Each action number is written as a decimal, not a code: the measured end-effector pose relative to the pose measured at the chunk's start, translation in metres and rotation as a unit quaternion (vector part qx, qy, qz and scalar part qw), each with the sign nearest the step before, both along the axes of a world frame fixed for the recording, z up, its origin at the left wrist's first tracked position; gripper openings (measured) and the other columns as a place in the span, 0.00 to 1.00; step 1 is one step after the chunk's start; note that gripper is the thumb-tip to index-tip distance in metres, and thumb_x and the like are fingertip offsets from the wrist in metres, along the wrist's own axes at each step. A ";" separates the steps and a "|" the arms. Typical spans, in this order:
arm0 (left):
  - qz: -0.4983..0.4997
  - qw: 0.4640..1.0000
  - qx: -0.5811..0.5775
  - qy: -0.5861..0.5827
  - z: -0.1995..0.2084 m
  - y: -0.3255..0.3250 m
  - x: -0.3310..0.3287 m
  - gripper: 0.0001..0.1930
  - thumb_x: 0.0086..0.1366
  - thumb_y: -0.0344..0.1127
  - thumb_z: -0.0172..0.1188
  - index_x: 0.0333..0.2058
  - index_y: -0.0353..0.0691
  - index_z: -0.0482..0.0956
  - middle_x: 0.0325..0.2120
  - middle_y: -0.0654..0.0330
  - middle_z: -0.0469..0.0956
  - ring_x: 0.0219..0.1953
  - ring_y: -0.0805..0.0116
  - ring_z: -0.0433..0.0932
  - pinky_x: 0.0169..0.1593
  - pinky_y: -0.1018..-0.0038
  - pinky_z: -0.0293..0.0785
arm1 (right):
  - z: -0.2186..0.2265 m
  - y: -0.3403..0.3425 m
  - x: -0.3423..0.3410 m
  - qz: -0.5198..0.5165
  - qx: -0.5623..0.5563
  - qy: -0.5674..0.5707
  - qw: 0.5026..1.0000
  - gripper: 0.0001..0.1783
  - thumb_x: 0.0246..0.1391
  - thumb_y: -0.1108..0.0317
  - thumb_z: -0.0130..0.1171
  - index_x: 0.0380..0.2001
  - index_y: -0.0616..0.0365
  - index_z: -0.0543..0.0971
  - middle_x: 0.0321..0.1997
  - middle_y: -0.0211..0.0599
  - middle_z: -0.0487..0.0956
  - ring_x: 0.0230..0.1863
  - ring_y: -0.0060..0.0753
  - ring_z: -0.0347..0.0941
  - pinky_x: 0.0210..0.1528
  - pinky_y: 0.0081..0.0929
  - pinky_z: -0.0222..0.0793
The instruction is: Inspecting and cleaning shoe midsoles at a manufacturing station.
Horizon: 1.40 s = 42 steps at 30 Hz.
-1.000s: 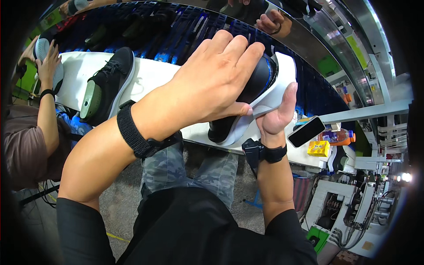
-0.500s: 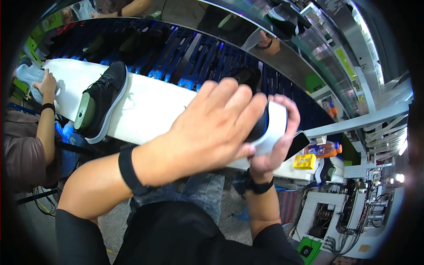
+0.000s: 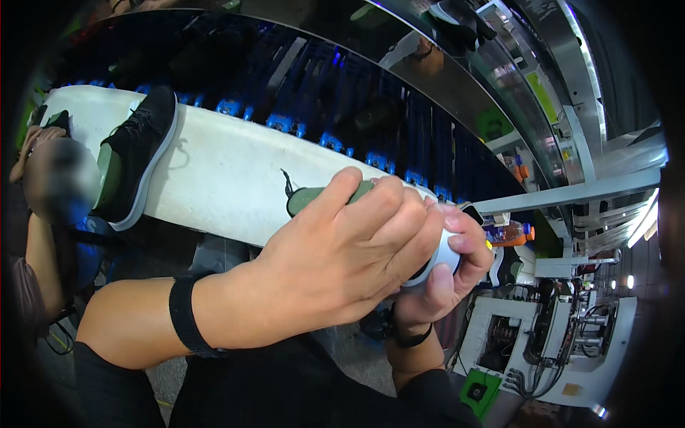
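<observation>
The left hand [image 3: 349, 253] curls over a shoe [image 3: 445, 255] (mostly hidden behind it), and the right hand [image 3: 435, 299] grips its white-soled end, both at the near edge of the white surface [image 3: 221, 160]. Well to the left, a second shoe [image 3: 148, 143], black, sits alone.

- A long white bench [image 3: 207, 167] is running across the middle.
- A dark, blue-fitted conveyor [image 3: 314, 85] is lying along its far edge.
- White machinery [image 3: 585, 385] is standing at right.
- Small lamps [image 3: 630, 281] are glowing above it.
- Grey floor [image 3: 171, 381] is showing below.
</observation>
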<state>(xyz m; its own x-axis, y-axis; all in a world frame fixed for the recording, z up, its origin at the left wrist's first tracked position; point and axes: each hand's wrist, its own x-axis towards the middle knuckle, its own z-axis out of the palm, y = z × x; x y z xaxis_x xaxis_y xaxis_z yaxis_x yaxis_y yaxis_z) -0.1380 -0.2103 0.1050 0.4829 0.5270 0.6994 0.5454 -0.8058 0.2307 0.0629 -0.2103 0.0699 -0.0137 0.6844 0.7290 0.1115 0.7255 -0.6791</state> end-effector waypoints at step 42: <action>0.214 0.870 -0.401 0.191 0.026 -0.054 -0.140 0.58 0.41 0.48 0.90 0.70 0.38 0.67 0.63 0.46 0.65 0.61 0.41 0.77 0.59 0.54 0.83 | -0.085 -0.037 -0.101 0.112 0.040 -0.215 0.969 0.24 0.31 0.57 0.81 0.30 0.53 0.79 0.31 0.30 0.72 0.35 0.38 0.69 0.42 0.38 0.67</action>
